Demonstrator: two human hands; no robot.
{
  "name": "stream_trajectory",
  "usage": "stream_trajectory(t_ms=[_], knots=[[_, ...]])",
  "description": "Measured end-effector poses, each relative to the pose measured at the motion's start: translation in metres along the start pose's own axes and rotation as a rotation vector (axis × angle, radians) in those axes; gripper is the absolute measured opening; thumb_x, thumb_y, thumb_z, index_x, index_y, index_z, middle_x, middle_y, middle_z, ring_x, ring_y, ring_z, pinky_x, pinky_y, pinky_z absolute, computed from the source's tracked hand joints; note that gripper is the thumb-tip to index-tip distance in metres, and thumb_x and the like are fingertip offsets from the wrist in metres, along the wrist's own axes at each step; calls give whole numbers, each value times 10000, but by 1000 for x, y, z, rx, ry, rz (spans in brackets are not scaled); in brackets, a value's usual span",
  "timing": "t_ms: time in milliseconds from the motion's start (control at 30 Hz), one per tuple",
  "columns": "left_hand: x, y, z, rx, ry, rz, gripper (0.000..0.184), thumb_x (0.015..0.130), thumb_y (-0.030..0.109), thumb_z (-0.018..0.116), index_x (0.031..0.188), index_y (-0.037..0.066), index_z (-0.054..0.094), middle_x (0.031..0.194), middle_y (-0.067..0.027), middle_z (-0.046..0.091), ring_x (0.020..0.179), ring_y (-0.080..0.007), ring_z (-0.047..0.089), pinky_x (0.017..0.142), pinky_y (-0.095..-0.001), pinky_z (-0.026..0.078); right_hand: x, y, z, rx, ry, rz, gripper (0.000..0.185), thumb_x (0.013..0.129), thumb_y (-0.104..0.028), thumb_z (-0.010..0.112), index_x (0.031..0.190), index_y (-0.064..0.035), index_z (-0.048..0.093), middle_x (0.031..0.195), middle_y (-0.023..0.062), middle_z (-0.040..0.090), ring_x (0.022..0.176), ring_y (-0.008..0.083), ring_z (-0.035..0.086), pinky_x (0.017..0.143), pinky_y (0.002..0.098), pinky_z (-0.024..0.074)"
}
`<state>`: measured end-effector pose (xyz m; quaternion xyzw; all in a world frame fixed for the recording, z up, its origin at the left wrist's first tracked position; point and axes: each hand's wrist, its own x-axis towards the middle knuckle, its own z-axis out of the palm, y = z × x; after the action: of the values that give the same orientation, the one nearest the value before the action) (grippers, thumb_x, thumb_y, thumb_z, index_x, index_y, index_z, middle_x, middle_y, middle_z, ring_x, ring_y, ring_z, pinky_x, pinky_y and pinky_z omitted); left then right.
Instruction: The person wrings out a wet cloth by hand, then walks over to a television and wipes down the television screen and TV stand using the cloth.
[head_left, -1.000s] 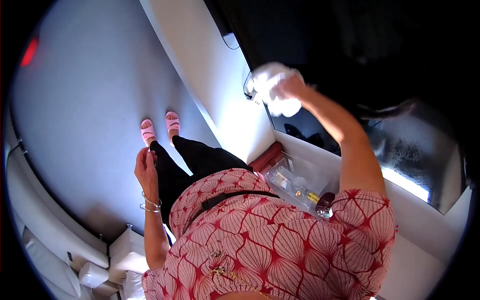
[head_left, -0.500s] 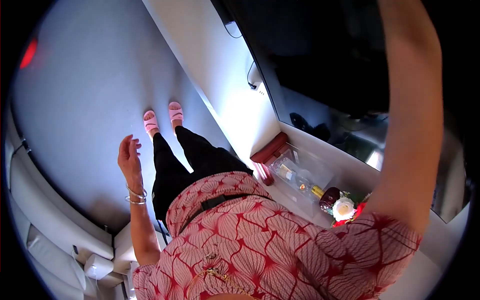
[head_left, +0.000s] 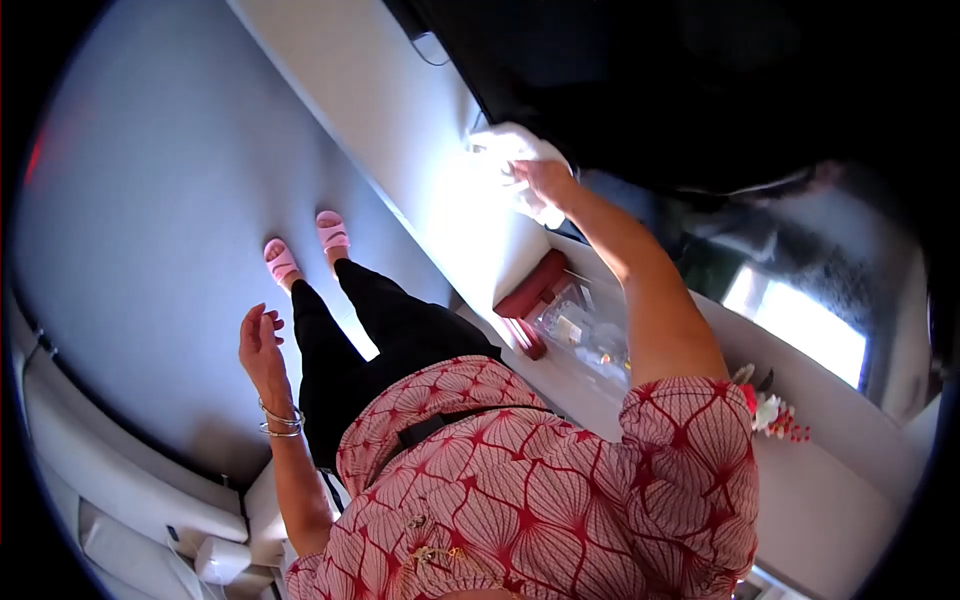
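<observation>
My right hand (head_left: 543,180) is closed on a white cloth (head_left: 520,145), bunched up and partly washed out by glare. It is at the lower left edge of a large black television screen (head_left: 640,120), and I cannot tell whether the cloth touches the screen. My left hand (head_left: 262,345) hangs beside my thigh with loosely bent fingers apart and nothing in them. Silver bangles circle that wrist.
Below the screen, a white cabinet top (head_left: 690,400) carries a clear plastic box (head_left: 585,325) with bottles, a dark red wooden object (head_left: 535,290) and artificial flowers (head_left: 768,410). A pale sofa (head_left: 130,500) lines the left, beside a white box (head_left: 222,560).
My right arm has swung down and left from the upper right, bringing my hand and the white cloth into view at the screen's edge. My left hand stays by my side.
</observation>
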<state>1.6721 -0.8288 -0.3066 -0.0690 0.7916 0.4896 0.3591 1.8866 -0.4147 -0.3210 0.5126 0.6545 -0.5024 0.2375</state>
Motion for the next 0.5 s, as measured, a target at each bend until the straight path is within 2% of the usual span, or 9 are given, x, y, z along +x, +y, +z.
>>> stream_trajectory(t_ms=[133, 333, 433, 500], knots=[[1, 3, 8, -34, -31, 51, 217, 843, 134, 490, 1025, 25, 539, 866, -46, 605, 752, -107, 569, 598, -202, 424, -84, 42, -19, 143, -85, -126, 321, 848, -210, 477, 1110, -26, 499, 1053, 71, 569, 893, 142, 554, 752, 268, 449], [4, -1, 4, -85, -124, 148, 214, 839, 108, 477, 1023, 17, 537, 853, -47, 598, 746, -99, 561, 588, -213, 418, -164, -10, -73, 318, -187, -366, 324, 850, -209, 474, 1094, 3, 493, 1085, 77, 547, 892, 127, 551, 724, 229, 463], [10, -5, 1, -110, -160, 229, 210, 839, 112, 478, 1017, 18, 539, 852, -45, 596, 731, -99, 560, 572, -210, 417, -184, -47, -105, -255, 274, -65, 234, 820, -147, 543, 1044, -90, 582, 1012, 60, 581, 884, 107, 563, 733, 235, 498], [24, -15, -1, -81, -162, 253, 213, 839, 127, 486, 1018, 26, 542, 846, -46, 595, 723, -101, 559, 570, -211, 418, -197, -68, -146, -711, 331, -472, 307, 807, -194, 563, 1109, -143, 546, 1025, 37, 575, 903, 111, 559, 723, 247, 504]])
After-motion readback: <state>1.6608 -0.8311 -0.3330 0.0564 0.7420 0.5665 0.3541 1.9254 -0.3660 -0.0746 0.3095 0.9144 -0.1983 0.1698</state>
